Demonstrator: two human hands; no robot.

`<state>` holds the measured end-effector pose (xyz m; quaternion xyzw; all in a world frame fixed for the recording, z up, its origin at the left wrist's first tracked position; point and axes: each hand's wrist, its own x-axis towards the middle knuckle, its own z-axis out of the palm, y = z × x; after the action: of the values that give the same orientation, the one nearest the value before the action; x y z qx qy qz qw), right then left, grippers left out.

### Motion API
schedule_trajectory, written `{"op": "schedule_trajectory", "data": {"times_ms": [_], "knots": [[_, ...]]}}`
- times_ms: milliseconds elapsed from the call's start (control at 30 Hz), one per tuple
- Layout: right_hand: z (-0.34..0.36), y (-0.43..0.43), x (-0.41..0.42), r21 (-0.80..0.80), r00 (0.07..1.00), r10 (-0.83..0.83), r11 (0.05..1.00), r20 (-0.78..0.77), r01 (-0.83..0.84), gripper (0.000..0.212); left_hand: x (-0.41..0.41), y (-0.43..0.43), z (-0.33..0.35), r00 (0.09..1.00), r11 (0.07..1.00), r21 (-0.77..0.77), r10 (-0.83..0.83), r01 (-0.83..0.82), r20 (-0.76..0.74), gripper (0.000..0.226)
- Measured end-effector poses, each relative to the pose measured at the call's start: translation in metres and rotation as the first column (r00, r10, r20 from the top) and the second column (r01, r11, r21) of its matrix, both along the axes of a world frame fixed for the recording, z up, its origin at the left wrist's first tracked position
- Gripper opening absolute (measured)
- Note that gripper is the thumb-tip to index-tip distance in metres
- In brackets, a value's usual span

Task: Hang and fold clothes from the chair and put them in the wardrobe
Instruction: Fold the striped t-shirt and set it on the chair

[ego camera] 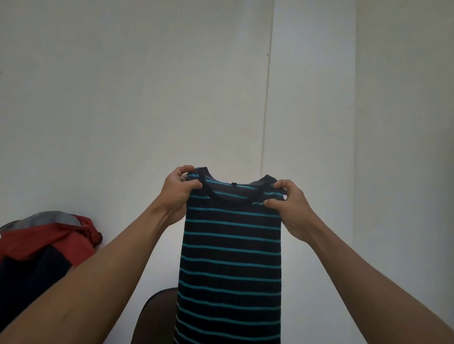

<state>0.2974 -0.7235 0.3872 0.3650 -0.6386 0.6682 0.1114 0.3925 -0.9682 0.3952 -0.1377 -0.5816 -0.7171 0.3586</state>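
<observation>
Two bare hands hold up a dark shirt with teal stripes (231,249) against a pale wall (120,91), left hand (177,193) and right hand (293,209) each pinching a shoulder; red and navy clothing (38,250) is heaped lower left

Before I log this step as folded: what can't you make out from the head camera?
- Striped shirt: hem cut off by the bottom edge; sleeves not visible, seemingly turned behind.
- Chair: mostly hidden behind the shirt.
- Red and navy garment: partly covered by the left arm; type unclear.
- Wardrobe: out of frame.
</observation>
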Motion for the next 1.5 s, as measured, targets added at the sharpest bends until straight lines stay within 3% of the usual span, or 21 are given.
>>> {"op": "schedule_trajectory", "data": {"times_ms": [100,200,267,433,767,933,1033,1233,1367,1500], "knots": [[0.002,-0.001,-0.001,-0.144,0.984,0.156,0.979,0.090,-0.142,0.042,-0.002,0.002,0.000,0.997,0.994,0.085,-0.073,0.072,0.009,0.045],[0.003,0.000,-0.003,-0.275,0.952,0.279,0.932,0.124,-0.237,0.035,-0.004,0.006,0.002,0.990,0.974,0.177,-0.136,0.139,-0.027,0.034],[0.003,0.001,-0.004,-0.314,0.945,0.307,0.914,0.116,-0.258,0.024,-0.003,0.008,0.003,0.983,0.959,0.219,-0.170,0.181,-0.067,0.021],[0.007,0.004,-0.002,-0.348,0.951,0.289,0.907,0.110,-0.236,0.011,-0.002,0.011,0.007,0.965,0.943,0.216,-0.232,0.254,-0.122,0.025],[0.011,0.008,-0.005,-0.447,0.921,0.372,0.847,0.113,-0.287,0.022,-0.006,0.023,0.011,0.995,0.964,0.257,-0.043,0.065,-0.087,0.008],[0.016,0.009,-0.005,-0.505,0.921,0.364,0.827,0.140,-0.249,0.013,-0.012,0.031,0.015,0.997,0.962,0.266,0.067,-0.053,-0.041,0.025],[0.019,0.015,-0.004,-0.482,0.927,0.356,0.837,0.119,-0.260,0.025,-0.013,0.035,0.016,0.994,0.962,0.260,0.097,-0.079,-0.057,0.007],[0.022,0.036,-0.012,-0.248,0.937,0.348,0.912,0.039,-0.328,0.043,-0.006,0.034,0.010,0.995,0.999,0.024,-0.021,0.023,-0.094,0.039],[0.016,0.042,-0.015,-0.370,0.890,0.452,0.839,0.065,-0.399,0.044,-0.008,0.037,0.001,0.992,0.996,-0.031,-0.085,0.082,-0.092,0.050],[0.001,0.041,-0.019,-0.378,0.897,0.431,0.850,0.100,-0.366,0.045,-0.013,0.043,-0.012,0.980,0.984,0.060,-0.162,0.169,-0.114,0.053]]}}
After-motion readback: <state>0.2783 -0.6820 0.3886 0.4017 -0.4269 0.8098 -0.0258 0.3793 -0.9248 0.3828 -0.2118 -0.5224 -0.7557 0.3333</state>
